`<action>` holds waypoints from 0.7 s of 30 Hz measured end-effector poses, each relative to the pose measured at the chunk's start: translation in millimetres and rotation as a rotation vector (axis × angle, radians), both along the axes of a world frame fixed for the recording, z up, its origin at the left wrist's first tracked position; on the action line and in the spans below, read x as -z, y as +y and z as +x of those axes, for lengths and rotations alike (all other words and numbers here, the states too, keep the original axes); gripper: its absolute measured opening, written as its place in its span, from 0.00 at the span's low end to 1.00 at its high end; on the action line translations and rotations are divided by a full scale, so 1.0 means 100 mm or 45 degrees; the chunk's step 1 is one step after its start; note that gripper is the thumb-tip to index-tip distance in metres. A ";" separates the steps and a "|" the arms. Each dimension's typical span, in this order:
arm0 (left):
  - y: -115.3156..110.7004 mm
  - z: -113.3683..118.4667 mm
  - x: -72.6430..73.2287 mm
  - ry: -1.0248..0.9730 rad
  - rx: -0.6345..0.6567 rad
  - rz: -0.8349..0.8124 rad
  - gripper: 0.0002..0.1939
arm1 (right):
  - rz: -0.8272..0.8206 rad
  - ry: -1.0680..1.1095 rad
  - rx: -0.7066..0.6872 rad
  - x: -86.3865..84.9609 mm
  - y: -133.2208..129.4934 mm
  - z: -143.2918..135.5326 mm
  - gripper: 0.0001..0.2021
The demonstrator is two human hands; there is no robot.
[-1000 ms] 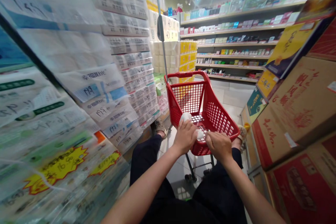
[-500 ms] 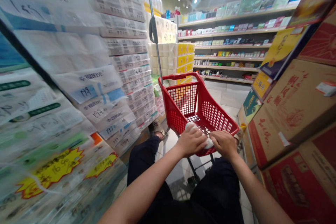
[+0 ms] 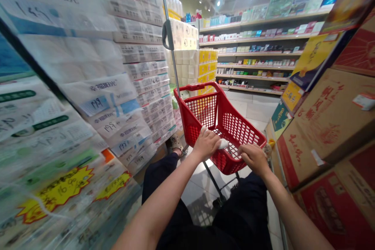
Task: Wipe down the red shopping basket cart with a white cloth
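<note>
A red plastic shopping cart [image 3: 228,165] with perforated basket walls stands between my knees, its handle at the far end. My left hand [image 3: 207,143] is closed over a white wad of cloth or tissue [image 3: 223,144], pressed on the near left part of the basket rim. White shows on both sides of its fingers. At the near right corner, my right hand [image 3: 253,159] curls its fingers over the rim. From the far left of the cart rises a metal pole [image 3: 175,62] with a dark loop-shaped fitting.
Stacked wrapped tissue packs [image 3: 146,86] line the left side, with yellow price signs [image 3: 63,187]. Cardboard boxes [image 3: 331,113] are piled close on the right. Shelves of small packaged goods [image 3: 258,52] stand at the back, across a tiled floor [image 3: 249,103].
My left hand has moved left and slightly up along the rim with the white wad. My right hand has shifted a little right, and the cart has turned slightly.
</note>
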State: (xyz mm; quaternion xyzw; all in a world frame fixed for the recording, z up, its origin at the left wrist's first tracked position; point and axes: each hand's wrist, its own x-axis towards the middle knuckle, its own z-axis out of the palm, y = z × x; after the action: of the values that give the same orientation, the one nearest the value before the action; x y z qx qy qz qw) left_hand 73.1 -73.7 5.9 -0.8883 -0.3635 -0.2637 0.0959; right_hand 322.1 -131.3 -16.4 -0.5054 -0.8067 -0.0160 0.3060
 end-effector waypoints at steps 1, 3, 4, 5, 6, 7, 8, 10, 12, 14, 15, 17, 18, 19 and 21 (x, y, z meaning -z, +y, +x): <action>-0.01 0.03 0.02 -0.007 -0.011 0.005 0.17 | -0.013 -0.012 0.001 -0.01 0.01 0.03 0.11; -0.01 0.09 0.05 -0.021 -0.039 0.017 0.17 | -0.044 -0.057 0.022 -0.04 0.02 0.05 0.11; -0.01 0.11 0.06 -0.027 -0.051 0.023 0.16 | -0.056 -0.087 0.048 -0.07 0.02 0.03 0.11; 0.00 0.14 0.07 -0.030 -0.060 0.029 0.16 | -0.064 -0.120 0.084 -0.09 0.02 -0.01 0.11; 0.00 0.17 0.08 -0.034 -0.068 0.036 0.16 | -0.068 -0.151 0.134 -0.13 0.02 -0.07 0.12; 0.01 0.19 0.09 -0.038 -0.076 0.043 0.16 | -0.072 -0.180 0.191 -0.16 0.01 -0.16 0.13; 0.01 0.22 0.09 -0.040 -0.085 0.049 0.16 | -0.081 -0.207 0.249 -0.19 -0.01 -0.26 0.15; 0.01 0.27 0.10 -0.041 -0.105 0.059 0.16 | -0.122 -0.247 0.344 -0.24 -0.04 -0.48 0.19; 0.01 0.32 0.11 -0.037 -0.114 0.066 0.15 | -0.165 -0.250 0.442 -0.25 -0.06 -0.68 0.21; 0.02 0.35 0.11 -0.034 -0.116 0.069 0.15 | -0.202 -0.242 0.543 -0.23 -0.07 -0.80 0.24; 0.02 0.36 0.12 -0.036 -0.120 0.068 0.15 | -0.213 -0.247 0.587 -0.21 -0.07 -0.82 0.25; 0.03 0.38 0.12 -0.045 -0.133 0.065 0.14 | -0.208 -0.270 0.625 -0.16 -0.05 -0.82 0.27; 0.03 0.38 0.13 -0.048 -0.139 0.063 0.14 | -0.186 -0.284 0.615 -0.14 -0.04 -0.81 0.27; 0.04 0.38 0.14 -0.049 -0.142 0.061 0.14 | -0.157 -0.295 0.597 -0.12 -0.03 -0.79 0.26; 0.05 0.36 0.15 -0.051 -0.137 0.055 0.14 | -0.099 -0.320 0.564 -0.09 -0.01 -0.75 0.26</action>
State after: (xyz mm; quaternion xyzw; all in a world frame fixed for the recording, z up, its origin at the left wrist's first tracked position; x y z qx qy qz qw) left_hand 109.5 -68.6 -9.2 -0.8599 -0.4067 -0.2836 0.1216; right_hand 247.5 -132.0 -7.1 -0.6751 -0.7081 -0.1142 0.1726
